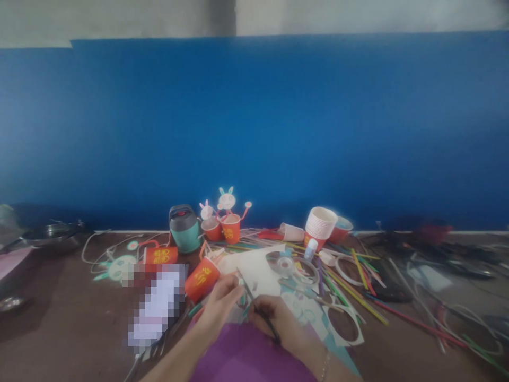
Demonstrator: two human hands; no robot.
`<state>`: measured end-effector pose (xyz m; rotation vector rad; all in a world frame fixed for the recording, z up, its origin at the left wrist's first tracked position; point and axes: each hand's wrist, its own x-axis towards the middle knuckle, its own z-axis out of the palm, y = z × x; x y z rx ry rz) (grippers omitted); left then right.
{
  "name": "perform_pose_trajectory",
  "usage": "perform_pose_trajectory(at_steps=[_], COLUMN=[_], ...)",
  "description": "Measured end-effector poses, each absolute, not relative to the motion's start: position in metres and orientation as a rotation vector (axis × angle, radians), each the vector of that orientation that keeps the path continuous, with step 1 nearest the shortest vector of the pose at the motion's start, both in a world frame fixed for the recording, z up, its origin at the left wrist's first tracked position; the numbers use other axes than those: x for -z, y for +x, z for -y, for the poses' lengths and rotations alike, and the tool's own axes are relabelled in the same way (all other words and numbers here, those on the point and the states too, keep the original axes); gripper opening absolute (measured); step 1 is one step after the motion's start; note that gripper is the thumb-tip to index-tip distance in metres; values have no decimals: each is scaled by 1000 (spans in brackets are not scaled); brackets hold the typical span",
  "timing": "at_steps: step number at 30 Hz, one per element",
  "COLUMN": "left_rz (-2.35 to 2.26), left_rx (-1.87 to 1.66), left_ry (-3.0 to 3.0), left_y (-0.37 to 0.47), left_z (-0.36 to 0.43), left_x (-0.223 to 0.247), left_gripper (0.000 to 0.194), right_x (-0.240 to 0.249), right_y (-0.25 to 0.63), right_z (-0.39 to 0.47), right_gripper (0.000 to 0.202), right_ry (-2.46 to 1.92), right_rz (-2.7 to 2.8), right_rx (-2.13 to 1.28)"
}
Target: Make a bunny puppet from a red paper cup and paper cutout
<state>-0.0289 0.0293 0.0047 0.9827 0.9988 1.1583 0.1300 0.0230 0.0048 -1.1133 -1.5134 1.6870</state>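
My right hand [274,321] is closed around the handles of dark scissors [248,291], whose blades point up and to the left. Just left of them, my left hand [222,302] has its fingers bent together near the blades; what they pinch is too blurred to make out. Beneath both hands lies a purple sheet [246,353]. White paper [258,268] is spread beyond the fingertips. An orange-red paper cup [202,278] lies tilted beside my left hand.
A teal-and-black container [185,231] and a cup with a rabbit figure [230,228] stand at the back. Stacked cups [320,225], tape [285,265] and colored sticks [358,292] are on the right. A pixelated phone-like object [157,307] lies left.
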Motion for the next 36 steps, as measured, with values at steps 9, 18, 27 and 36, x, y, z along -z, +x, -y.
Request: perform_pose_trajectory(at_steps=[9, 18, 27, 36], left_rz=[-994, -964, -1007, -974], left_rx=[-1151, -1150, -1234, -1201], left_ry=[977, 987, 1024, 1005], left_y=[-30, -30, -30, -27], left_z=[-30, -31, -31, -28], left_x=[-5, -8, -10, -6], left_gripper=[33, 33, 32, 31], right_x=[-13, -13, -6, -7], right_y=[131, 133, 132, 130], right_z=[-21, -22, -23, -22], right_gripper=[27, 31, 25, 30], right_ry=[-1051, -1088, -1107, -1155], right_rz=[1501, 1517, 1516, 1479], right_rx=[-1701, -1707, -1664, -1710])
